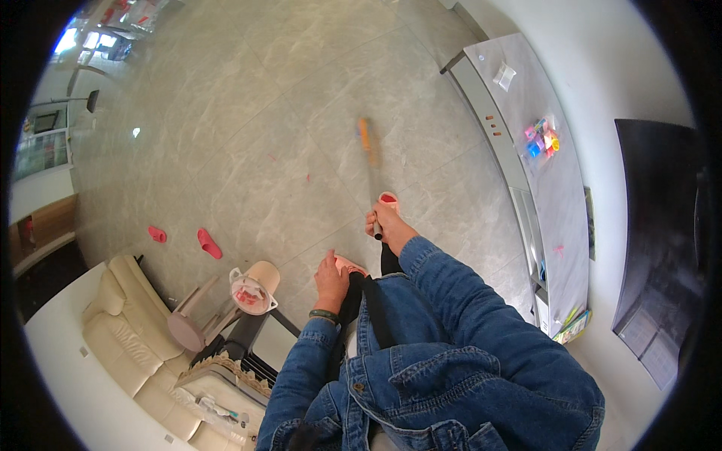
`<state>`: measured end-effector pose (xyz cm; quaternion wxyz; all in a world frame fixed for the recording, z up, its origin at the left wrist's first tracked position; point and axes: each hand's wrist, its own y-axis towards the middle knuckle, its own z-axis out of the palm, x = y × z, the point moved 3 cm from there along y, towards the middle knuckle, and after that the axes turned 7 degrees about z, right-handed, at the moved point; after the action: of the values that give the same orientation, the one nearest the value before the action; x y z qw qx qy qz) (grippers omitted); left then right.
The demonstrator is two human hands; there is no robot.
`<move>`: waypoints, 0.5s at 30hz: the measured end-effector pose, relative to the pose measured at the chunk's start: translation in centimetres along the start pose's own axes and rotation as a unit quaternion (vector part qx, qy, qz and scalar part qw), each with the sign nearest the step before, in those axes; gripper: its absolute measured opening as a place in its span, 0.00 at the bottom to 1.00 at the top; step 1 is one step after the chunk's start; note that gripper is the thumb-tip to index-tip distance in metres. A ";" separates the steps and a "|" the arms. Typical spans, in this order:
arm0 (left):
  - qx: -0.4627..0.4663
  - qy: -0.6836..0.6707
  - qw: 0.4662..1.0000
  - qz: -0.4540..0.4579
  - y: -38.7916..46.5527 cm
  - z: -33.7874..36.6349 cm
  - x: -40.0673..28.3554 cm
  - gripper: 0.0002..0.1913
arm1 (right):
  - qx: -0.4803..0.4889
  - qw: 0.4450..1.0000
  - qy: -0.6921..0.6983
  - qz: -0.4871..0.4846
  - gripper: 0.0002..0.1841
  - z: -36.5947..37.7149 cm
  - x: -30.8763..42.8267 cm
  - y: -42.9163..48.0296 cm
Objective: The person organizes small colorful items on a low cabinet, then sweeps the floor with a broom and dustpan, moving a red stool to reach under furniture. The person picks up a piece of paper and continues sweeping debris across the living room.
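My right hand (386, 221) grips the grey handle of a broom (373, 186). Its orange and blue head is blurred and sits out over the tiled floor (237, 124). My left hand (331, 279) holds nothing; it hangs palm down with its fingers slightly apart, above a pink slipper (348, 265) on one foot. The other slipper (389, 198) is partly hidden behind my right hand. Two small red scraps, one a curl (308, 177) and one a thin strip (272, 158), lie on the tiles left of the broom.
Left of me stand a bag-lined bin (251, 293) with red-and-white litter, a stool (187, 331), a lace-edged table (248, 411) and a cream sofa (121, 338). Two red slippers (209, 243) lie beyond. A long TV cabinet (550, 214) bearing colourful tubs (542, 139) runs along the right.
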<state>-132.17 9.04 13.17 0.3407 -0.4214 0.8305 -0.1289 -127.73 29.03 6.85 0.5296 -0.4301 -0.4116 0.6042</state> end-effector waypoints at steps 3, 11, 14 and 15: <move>0.001 0.015 1.000 -0.004 1.6 0.3 -1.3 0.30 | 0.090 0.995 0.017 0.040 0.05 0.5 3.1 -1.6; 0.015 0.043 0.999 0.027 5.1 0.5 -3.7 0.30 | 0.079 0.996 -0.022 -0.032 0.19 -8.8 9.4 -9.6; 0.040 0.046 0.998 0.027 6.1 0.7 -5.0 0.31 | -0.008 0.996 -0.004 -0.094 0.21 -14.3 11.1 -11.3; 0.047 0.045 0.997 0.028 6.3 0.8 -5.4 0.31 | -0.052 0.992 0.019 -0.110 0.19 -16.2 11.7 -11.3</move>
<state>-133.27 17.24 11.92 0.3259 -0.3755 0.8493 -0.1772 -109.80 42.46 11.91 0.5776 -0.4205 -0.4768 0.5121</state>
